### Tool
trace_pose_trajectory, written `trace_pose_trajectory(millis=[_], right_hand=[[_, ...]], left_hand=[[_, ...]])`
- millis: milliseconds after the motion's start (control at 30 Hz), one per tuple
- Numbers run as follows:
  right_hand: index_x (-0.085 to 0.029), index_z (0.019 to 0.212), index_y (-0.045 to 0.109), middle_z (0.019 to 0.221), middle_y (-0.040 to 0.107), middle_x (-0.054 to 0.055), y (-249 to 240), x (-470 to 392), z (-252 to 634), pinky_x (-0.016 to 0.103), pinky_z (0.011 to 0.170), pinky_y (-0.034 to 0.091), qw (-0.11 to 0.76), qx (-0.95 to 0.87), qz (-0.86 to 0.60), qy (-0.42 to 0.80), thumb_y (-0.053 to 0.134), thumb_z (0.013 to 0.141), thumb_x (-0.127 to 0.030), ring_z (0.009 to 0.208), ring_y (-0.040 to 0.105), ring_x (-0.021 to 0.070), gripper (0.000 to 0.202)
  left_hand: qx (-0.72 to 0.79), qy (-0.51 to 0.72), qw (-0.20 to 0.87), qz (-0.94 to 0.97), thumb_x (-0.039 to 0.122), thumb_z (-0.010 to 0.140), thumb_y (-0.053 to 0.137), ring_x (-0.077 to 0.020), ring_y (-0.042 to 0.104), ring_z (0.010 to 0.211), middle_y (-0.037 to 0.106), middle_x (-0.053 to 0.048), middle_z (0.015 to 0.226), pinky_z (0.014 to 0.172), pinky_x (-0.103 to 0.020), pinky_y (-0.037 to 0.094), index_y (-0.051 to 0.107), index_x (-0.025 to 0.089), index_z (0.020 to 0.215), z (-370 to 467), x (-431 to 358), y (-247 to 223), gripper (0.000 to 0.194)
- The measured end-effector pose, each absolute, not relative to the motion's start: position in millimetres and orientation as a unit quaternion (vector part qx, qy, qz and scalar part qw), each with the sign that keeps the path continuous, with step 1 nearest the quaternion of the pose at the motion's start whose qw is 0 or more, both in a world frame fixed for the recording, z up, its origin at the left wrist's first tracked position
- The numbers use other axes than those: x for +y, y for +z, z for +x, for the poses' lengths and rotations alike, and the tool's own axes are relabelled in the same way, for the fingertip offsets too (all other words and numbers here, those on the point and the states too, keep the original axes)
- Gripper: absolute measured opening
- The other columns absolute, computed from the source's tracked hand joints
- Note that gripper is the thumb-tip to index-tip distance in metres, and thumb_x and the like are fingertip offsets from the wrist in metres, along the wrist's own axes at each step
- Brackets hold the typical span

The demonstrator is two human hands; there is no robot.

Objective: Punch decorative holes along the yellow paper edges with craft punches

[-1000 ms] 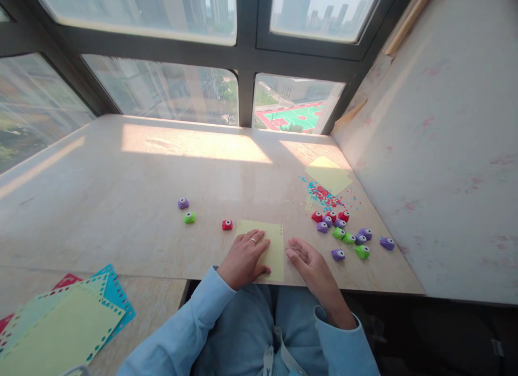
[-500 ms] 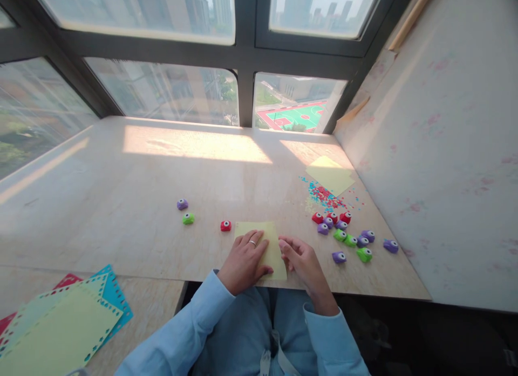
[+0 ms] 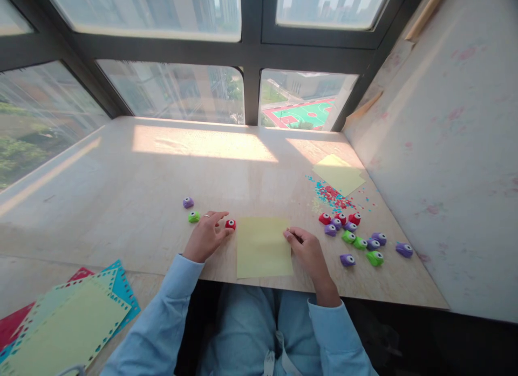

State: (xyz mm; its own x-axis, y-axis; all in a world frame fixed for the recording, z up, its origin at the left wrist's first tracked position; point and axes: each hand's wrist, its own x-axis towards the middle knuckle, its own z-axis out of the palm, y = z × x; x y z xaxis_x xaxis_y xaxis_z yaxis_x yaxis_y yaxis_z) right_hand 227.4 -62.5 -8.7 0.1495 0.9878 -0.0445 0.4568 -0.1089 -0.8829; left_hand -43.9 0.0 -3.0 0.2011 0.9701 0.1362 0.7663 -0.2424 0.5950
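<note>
A pale yellow sheet of paper (image 3: pixel 263 257) lies flat near the table's front edge. My right hand (image 3: pixel 304 252) pinches its right edge between thumb and forefinger. To the left of the sheet stands a small red craft punch (image 3: pixel 230 224) with an eye-like dot on top. My left hand (image 3: pixel 207 237) reaches around that punch, thumb and fingers apart; whether the thumb touches it I cannot tell. A green punch (image 3: pixel 193 217) and a purple punch (image 3: pixel 188 202) sit just beyond my left hand.
Several red, purple and green punches (image 3: pixel 359 243) cluster at the right. Behind them lie scattered paper bits (image 3: pixel 332 195) and more yellow paper (image 3: pixel 339 173). Sheets with punched edges (image 3: pixel 76 316) are stacked at the lower left. A wall (image 3: pixel 457 165) bounds the right side.
My left hand has left the yellow paper and moved left to the red punch. The sheet now shows wider and flat. My right hand stays at its right edge. The view has shifted slightly.
</note>
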Motion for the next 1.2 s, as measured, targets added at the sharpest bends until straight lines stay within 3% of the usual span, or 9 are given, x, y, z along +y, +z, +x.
trace_pose_trajectory(millis=[133, 300, 567, 833, 1200], right_hand=[[-0.018, 0.086, 0.074, 0.082, 0.074, 0.006, -8.9, -54.5, 226.7, 0.031, 0.069, 0.044, 0.348, -0.572, -0.663, 0.335, 0.048, 0.088, -0.040, 0.077, 0.065, 0.0238, 0.034], [-0.020, 0.091, 0.074, 0.089, 0.075, 0.007, -11.8, -49.0, 228.9, 0.033, 0.072, 0.045, 0.340, -0.579, -0.659, 0.337, 0.047, 0.089, -0.040, 0.081, 0.066, 0.0246, 0.034], [-0.017, 0.089, 0.073, 0.087, 0.074, 0.008, -19.6, -50.3, 232.7, 0.033, 0.073, 0.045, 0.380, -0.544, -0.668, 0.337, 0.049, 0.086, -0.043, 0.081, 0.065, 0.0252, 0.035], [-0.018, 0.082, 0.071, 0.077, 0.071, 0.005, -18.7, -50.4, 231.2, 0.031, 0.068, 0.043, 0.370, -0.555, -0.670, 0.327, 0.048, 0.085, -0.041, 0.073, 0.062, 0.0222, 0.033], [-0.017, 0.084, 0.072, 0.079, 0.072, 0.006, -19.3, -51.0, 232.5, 0.031, 0.067, 0.043, 0.376, -0.545, -0.668, 0.340, 0.049, 0.084, -0.043, 0.074, 0.061, 0.0228, 0.035]], left_hand=[[0.545, 0.242, 0.240, 0.766, 0.020, 0.080, 0.059, -0.0188, 0.063, 0.081, 0.066, -0.007, 0.095, 0.077, -0.033, 0.053, 0.071, 0.019, 0.101, -49.9, 5.5, -13.4, 0.025], [0.517, 0.259, 0.269, 0.770, 0.008, 0.078, 0.055, -0.0187, 0.065, 0.087, 0.069, -0.006, 0.096, 0.082, -0.033, 0.053, 0.071, 0.019, 0.103, -43.5, 4.3, -14.1, 0.032], [0.496, 0.268, 0.278, 0.778, 0.006, 0.078, 0.055, -0.0181, 0.065, 0.087, 0.069, -0.006, 0.095, 0.081, -0.031, 0.054, 0.072, 0.019, 0.101, -47.2, 7.2, -18.5, 0.032], [0.486, 0.273, 0.273, 0.784, 0.008, 0.078, 0.058, -0.0184, 0.065, 0.086, 0.069, -0.006, 0.094, 0.079, -0.031, 0.053, 0.074, 0.021, 0.102, -49.0, 9.4, -24.8, 0.032], [0.488, 0.271, 0.276, 0.782, 0.009, 0.079, 0.057, -0.0186, 0.065, 0.087, 0.068, -0.006, 0.097, 0.080, -0.031, 0.052, 0.074, 0.020, 0.104, -50.6, 10.7, -28.6, 0.031]])
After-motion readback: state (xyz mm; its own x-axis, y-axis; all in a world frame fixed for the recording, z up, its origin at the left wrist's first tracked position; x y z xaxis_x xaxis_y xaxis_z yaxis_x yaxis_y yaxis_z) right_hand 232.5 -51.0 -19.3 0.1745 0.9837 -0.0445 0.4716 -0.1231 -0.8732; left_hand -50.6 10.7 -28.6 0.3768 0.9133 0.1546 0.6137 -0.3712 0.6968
